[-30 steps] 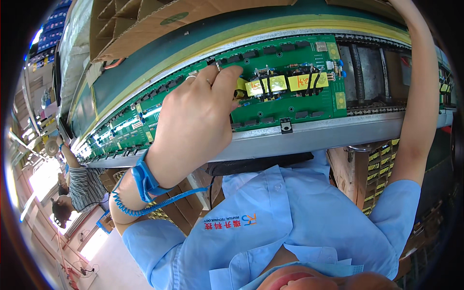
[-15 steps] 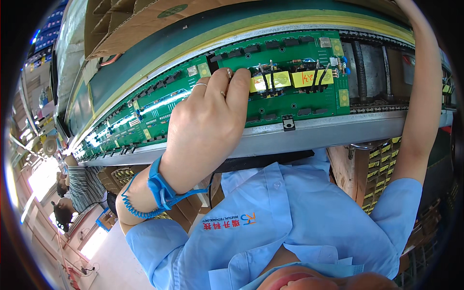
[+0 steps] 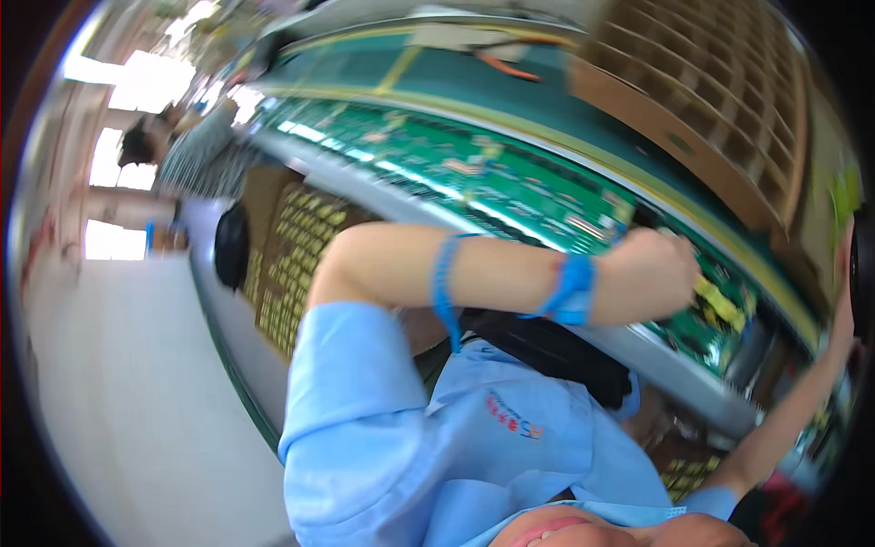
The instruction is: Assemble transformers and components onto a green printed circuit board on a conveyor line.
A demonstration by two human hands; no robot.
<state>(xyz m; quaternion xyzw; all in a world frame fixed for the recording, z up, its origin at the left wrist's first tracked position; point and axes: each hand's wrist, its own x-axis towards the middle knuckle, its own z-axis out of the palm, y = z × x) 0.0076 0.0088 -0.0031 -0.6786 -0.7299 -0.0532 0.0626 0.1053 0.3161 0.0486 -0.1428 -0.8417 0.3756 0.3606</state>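
Observation:
My left hand (image 3: pixel 649 275), with a blue strap (image 3: pixel 574 290) and coiled cord at the wrist, is closed over the green circuit board (image 3: pixel 547 205). Its fingers curl down out of sight, and what they hold, if anything, is hidden. Close beside its knuckles, yellow-wrapped components (image 3: pixel 720 303) stand on the right-hand board, smeared by motion. My right arm stretches far out to the right, and the right hand (image 3: pixel 846 296) is partly lost in the dark rim. A yellow-green item (image 3: pixel 844 196) shows just beyond it; contact is unclear.
Several boards lie in a row along a metal rail (image 3: pixel 383 187). Behind it, a cardboard box with dividers (image 3: pixel 697 100) stands on the green bench, near orange-handled pliers (image 3: pixel 506 66). Trays of yellow parts (image 3: pixel 305 228) sit below. Another person in a striped top (image 3: pixel 210 150) works farther left.
The view has swung to the right, so more of the divided box shows. My left hand now appears farther right, more tightly curled, and my right hand has come into view.

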